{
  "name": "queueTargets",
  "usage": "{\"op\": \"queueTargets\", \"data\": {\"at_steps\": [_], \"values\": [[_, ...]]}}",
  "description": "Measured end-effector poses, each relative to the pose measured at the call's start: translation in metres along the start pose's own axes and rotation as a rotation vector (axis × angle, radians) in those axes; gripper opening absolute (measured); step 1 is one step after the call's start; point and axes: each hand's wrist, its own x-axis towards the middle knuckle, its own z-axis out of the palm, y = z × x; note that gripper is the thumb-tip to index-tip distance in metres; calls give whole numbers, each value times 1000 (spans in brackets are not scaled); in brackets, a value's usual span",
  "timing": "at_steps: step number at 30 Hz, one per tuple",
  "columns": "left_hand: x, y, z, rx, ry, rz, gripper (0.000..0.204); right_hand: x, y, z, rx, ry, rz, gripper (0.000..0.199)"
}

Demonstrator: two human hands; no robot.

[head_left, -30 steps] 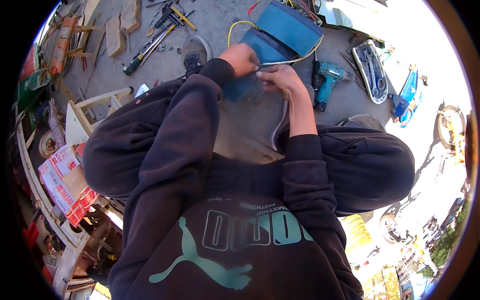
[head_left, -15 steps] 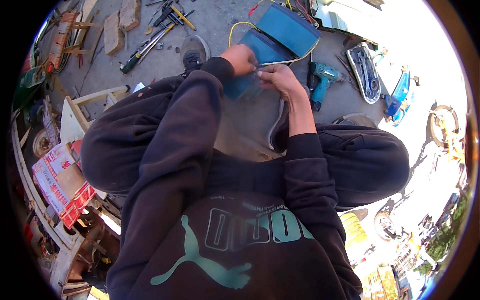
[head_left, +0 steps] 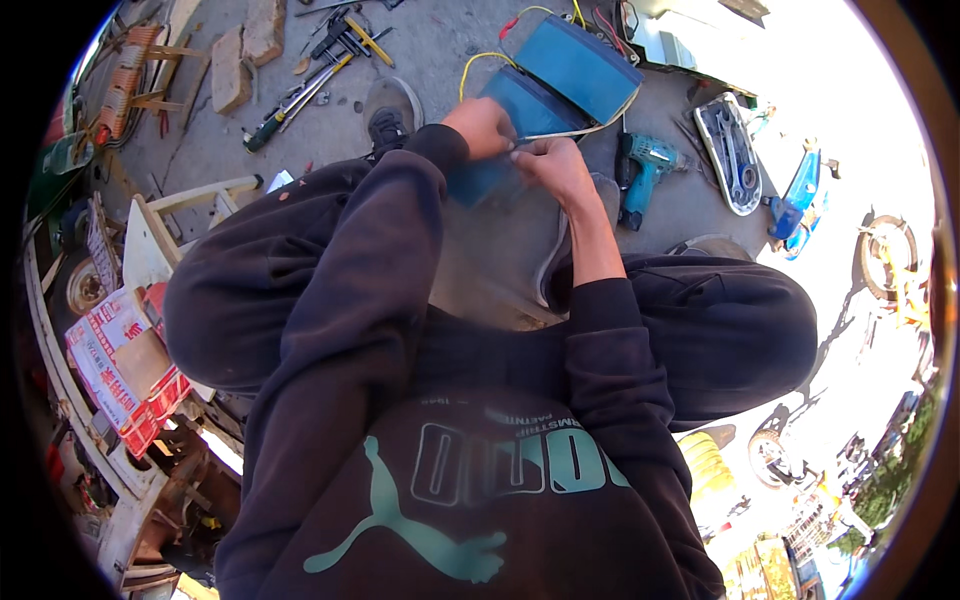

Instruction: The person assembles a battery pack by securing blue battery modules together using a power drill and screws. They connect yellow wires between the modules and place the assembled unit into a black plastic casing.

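Wire [head_left: 584, 132] runs beside the blue boxes [head_left: 578, 66] toward the left hand [head_left: 482, 128] and right hand [head_left: 556, 168], both pinched closed, probably to steady its end; whether either grips it, I cannot tell.

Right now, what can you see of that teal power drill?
The teal power drill lies on its side on the grey concrete floor, right of the bare right hand and not touching it. Its body looks plastic. The dark front end points rightward; the handle slopes down-left to a broader base.
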Motion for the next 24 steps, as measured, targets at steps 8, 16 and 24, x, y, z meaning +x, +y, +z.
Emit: {"op": "queueTargets", "data": {"at_steps": [8,16,24], "values": [[-1,-2,5,52,39,50,26,-12,-9,5,-80,92,-11,25],[0,1,4,46,56,64,25,-10,1,14,52,180,-105,26],[-2,0,4,-42,49,21,25,-31,-20,16,-31,240,-39,25]]}}
